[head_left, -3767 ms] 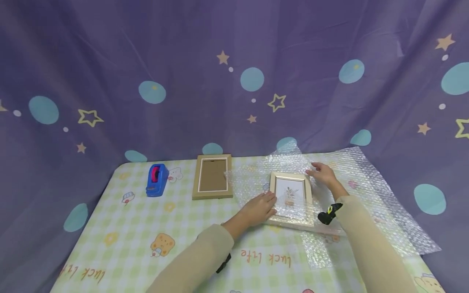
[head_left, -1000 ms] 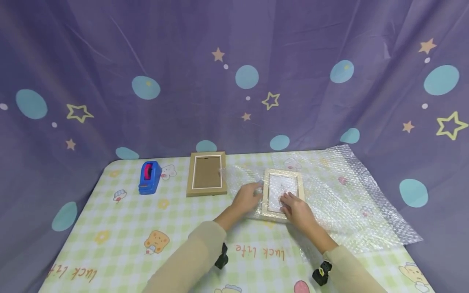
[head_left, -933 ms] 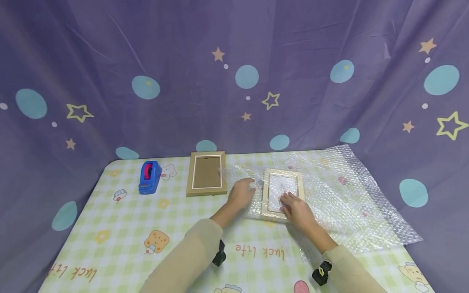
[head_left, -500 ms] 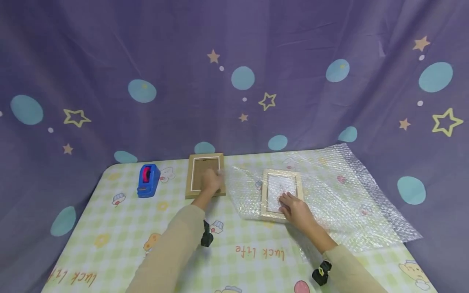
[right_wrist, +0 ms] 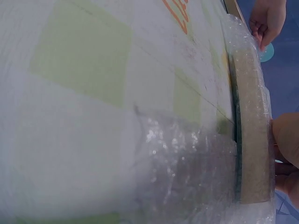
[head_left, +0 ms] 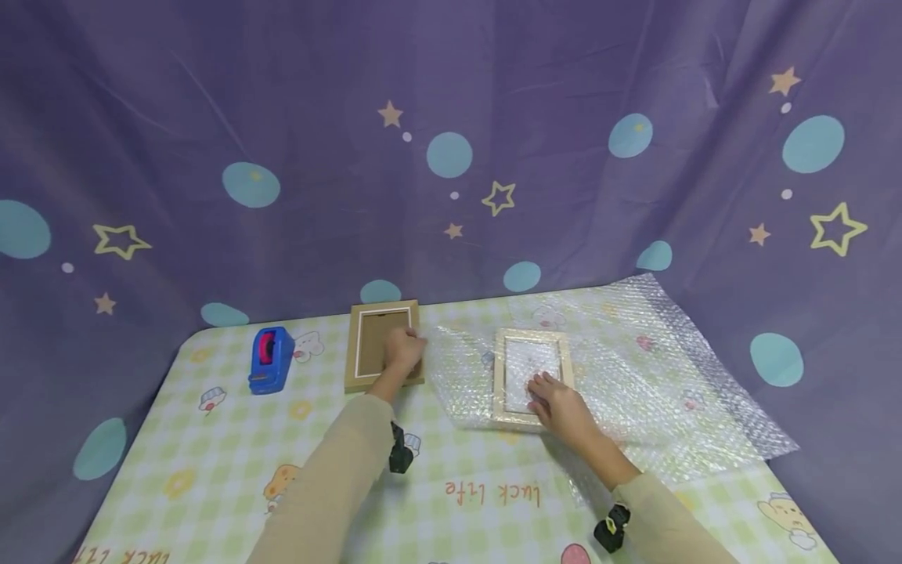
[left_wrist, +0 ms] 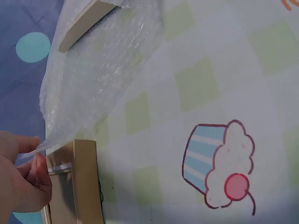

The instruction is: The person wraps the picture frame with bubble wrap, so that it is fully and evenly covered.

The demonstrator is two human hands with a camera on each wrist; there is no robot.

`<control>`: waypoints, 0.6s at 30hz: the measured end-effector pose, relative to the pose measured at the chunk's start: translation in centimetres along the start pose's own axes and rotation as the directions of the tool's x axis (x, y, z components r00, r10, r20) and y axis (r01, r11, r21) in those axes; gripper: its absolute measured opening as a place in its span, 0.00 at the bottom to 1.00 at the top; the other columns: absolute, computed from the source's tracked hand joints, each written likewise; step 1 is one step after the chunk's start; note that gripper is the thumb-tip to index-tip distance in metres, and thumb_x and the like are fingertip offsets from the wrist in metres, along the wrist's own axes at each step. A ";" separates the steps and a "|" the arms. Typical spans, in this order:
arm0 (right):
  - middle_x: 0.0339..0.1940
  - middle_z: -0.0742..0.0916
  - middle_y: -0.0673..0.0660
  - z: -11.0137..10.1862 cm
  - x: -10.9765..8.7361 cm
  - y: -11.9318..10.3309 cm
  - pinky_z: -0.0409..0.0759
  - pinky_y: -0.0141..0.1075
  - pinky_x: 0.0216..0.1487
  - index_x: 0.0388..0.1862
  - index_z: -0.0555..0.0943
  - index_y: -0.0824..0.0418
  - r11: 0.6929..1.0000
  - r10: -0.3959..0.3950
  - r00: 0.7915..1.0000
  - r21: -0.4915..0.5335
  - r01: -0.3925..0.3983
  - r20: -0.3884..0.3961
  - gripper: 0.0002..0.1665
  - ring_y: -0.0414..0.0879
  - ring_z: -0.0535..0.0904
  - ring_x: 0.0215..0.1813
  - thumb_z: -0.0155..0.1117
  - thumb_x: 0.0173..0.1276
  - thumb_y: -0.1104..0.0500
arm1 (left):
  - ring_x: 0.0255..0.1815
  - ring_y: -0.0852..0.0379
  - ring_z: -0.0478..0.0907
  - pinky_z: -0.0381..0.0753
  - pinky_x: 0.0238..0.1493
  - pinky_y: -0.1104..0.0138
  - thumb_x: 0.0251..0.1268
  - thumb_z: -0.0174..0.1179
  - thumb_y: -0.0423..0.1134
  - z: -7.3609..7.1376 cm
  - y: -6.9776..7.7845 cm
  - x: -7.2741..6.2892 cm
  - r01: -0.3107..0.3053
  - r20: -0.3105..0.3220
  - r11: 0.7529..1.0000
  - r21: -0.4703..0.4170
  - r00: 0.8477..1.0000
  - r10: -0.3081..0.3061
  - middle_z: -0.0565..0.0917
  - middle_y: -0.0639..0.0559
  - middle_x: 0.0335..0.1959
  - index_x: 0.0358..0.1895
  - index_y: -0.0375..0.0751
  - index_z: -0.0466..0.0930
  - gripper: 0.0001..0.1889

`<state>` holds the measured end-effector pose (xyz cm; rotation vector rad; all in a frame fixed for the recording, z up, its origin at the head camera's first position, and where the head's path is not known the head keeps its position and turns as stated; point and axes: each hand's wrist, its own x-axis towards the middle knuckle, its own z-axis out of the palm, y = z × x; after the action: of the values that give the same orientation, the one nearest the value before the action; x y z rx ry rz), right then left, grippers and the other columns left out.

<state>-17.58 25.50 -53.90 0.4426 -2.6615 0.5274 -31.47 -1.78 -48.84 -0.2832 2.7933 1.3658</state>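
Left hand has moved from beside the pale frame to above the brown frame

The right hand has stayed where it was one second ago, on the pale frame. In the left wrist view, the left hand pinches the end of the bubble wrap; whether it also touches the brown frame, I cannot tell. The right hand grips nothing; its fingers rest upon the wrap-covered pale frame, which lies flat on the table, right of the middle. It seems best to press gently with the right hand, so the frame does not slide, and to draw the wrap evenly toward the table's left edge, until it lies smooth. A low pull could knock the brown frame, near the far edge. Further out, the blue tape dispenser stands near the far left corner, and the wrap reaches past the right edge.
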 end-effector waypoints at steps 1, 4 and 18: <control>0.50 0.86 0.68 0.0 0.0 0.0 0.80 0.53 0.57 0.49 0.83 0.69 1.000 0.001 1.000 0.002 -0.001 -0.001 0.22 0.65 0.81 0.56 0.72 0.56 0.63 | 0.37 0.49 0.83 0.83 0.29 0.67 0.57 0.62 0.36 0.1 0.0 0.0 -0.011 -0.005 1.000 0.008 1.000 0.011 0.85 0.40 0.47 0.43 0.34 0.83 0.12; 0.51 0.86 0.68 0.0 0.0 0.0 0.80 0.53 0.57 0.49 0.83 0.69 1.000 0.001 1.000 0.007 -0.001 -0.005 0.21 0.65 0.81 0.56 0.71 0.56 0.62 | 0.37 0.48 0.81 0.82 0.33 0.64 0.56 0.58 0.34 0.2 0.4 -0.3 -0.078 -0.056 0.996 0.036 0.995 0.080 0.86 0.41 0.37 0.34 0.34 0.84 0.07; 0.51 0.85 0.69 -0.3 -0.7 -1.1 0.79 0.54 0.57 0.49 0.82 0.70 0.999 -0.032 0.999 -0.010 0.032 -0.025 0.21 0.66 0.81 0.56 0.71 0.57 0.62 | 0.24 0.51 0.87 0.88 0.33 0.66 0.57 0.58 0.22 -0.6 0.0 1.5 0.054 0.102 0.823 -0.565 0.995 0.005 0.87 0.32 0.30 0.43 0.17 0.79 0.12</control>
<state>-16.49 24.82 -53.64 0.4722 -2.6273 0.5076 -32.88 -2.49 -48.64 -0.2443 2.2210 2.1162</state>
